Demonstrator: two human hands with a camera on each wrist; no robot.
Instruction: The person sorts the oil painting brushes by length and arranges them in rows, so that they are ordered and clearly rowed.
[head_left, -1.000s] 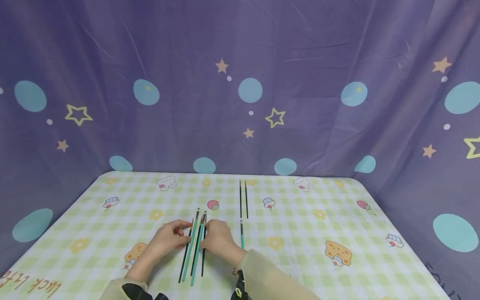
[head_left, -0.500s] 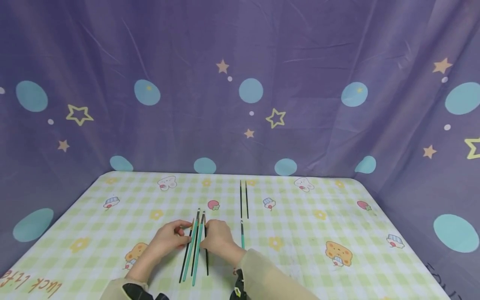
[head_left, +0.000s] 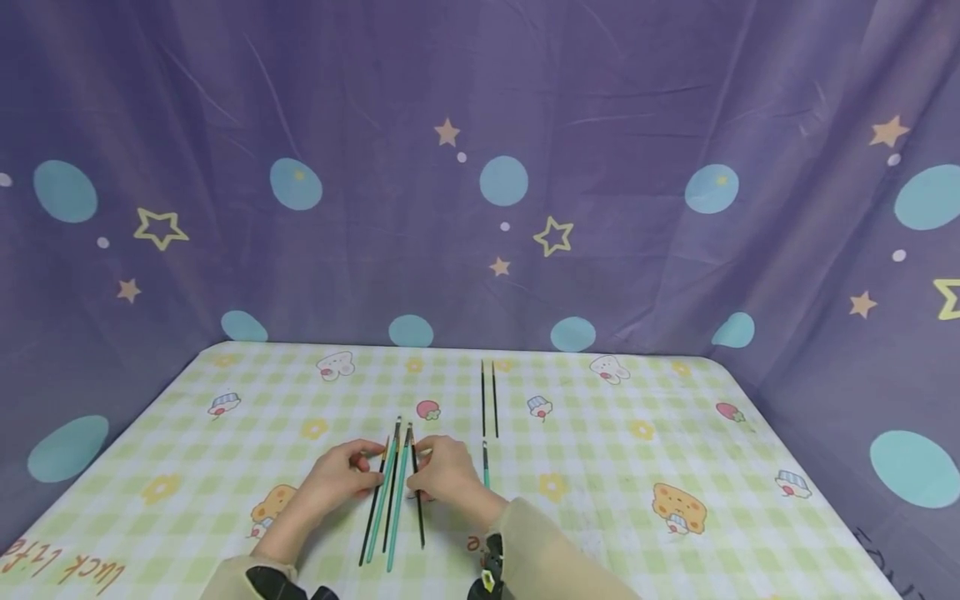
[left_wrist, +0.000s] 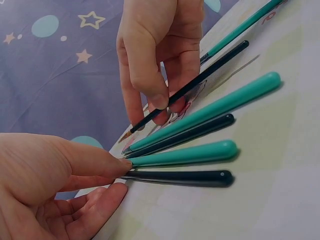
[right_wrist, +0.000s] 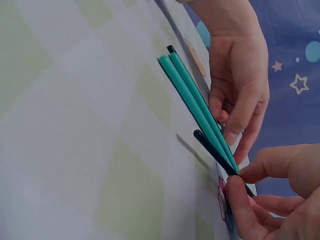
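My right hand (head_left: 446, 471) pinches a thin black paintbrush (left_wrist: 207, 73) between thumb and fingers. In the left wrist view its handle end is raised off the cloth, with a shadow below. My left hand (head_left: 333, 479) holds the near-left side of a small group of brushes, thumb and finger about the leftmost black paintbrush (left_wrist: 185, 177) and the green paintbrush (left_wrist: 195, 152) beside it. Another green paintbrush (left_wrist: 220, 107) and a black paintbrush (left_wrist: 195, 131) lie between the hands. The left fingers partly hide the brushes' upper shafts.
Two thin black paintbrushes (head_left: 495, 404) lie side by side farther back. Nearer, a separate green paintbrush (head_left: 486, 467) is partly hidden behind my right forearm. A checked cloth (head_left: 600, 467) covers the table, with a purple curtain (head_left: 600, 275) behind and at the sides.
My right hand has shifted slightly right with the black paintbrush, whose handle end swings away from the group. My left hand stays in place.
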